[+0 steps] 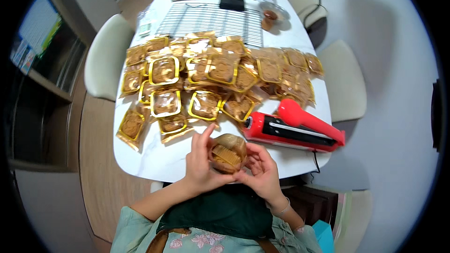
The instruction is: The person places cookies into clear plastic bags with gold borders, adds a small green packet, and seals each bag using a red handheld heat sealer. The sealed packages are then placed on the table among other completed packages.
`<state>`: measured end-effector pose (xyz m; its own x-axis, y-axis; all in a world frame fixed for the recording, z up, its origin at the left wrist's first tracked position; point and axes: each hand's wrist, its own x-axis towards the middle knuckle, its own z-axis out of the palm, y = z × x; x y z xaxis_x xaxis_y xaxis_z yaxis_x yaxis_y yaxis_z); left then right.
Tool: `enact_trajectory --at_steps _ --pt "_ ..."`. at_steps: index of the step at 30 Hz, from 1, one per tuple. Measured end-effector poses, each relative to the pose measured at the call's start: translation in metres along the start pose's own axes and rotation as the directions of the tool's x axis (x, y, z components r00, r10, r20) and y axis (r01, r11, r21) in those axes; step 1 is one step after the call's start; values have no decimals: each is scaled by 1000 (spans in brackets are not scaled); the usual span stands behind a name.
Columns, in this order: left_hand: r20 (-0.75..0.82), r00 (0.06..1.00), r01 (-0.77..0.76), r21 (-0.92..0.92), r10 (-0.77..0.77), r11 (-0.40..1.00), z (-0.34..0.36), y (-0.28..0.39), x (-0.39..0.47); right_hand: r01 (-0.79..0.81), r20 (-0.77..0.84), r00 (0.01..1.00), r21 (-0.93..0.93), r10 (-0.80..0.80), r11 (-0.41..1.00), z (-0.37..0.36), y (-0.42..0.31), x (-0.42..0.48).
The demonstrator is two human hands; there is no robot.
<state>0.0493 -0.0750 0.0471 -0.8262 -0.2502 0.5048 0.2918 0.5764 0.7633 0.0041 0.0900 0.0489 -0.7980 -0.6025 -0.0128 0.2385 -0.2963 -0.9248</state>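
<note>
Between both hands, close to the near table edge, is a round brown item with a ridged tan part inside, apparently in a clear wrapper. My left hand cups its left side, with the fingers pointing up. My right hand has its fingertips on the right and lower side. Just beyond lie many packets of brown baked pieces in gold-rimmed trays and clear bags, piled on one another. To the right of the hands sits a red impulse heat sealer with its arm raised.
Behind the packets on the white table is a black wire cooling rack with a black-based stand. A clear bowl stands to its right. Pale chairs flank the table. The sealer's black cord hangs over the edge.
</note>
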Motion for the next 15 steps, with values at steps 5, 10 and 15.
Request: enact_trajectory --at_steps 5,10,15 --pt "95 995 16 -197 3 980 61 3 10 128 -256 956 -62 -140 990 -34 -7 -18" --pt "347 934 310 -675 -83 670 93 -8 0 185 -417 887 -80 -201 980 -50 -15 -31" --pt "311 941 322 -702 -132 636 87 9 4 266 -390 875 -110 -288 958 -62 -14 -34"
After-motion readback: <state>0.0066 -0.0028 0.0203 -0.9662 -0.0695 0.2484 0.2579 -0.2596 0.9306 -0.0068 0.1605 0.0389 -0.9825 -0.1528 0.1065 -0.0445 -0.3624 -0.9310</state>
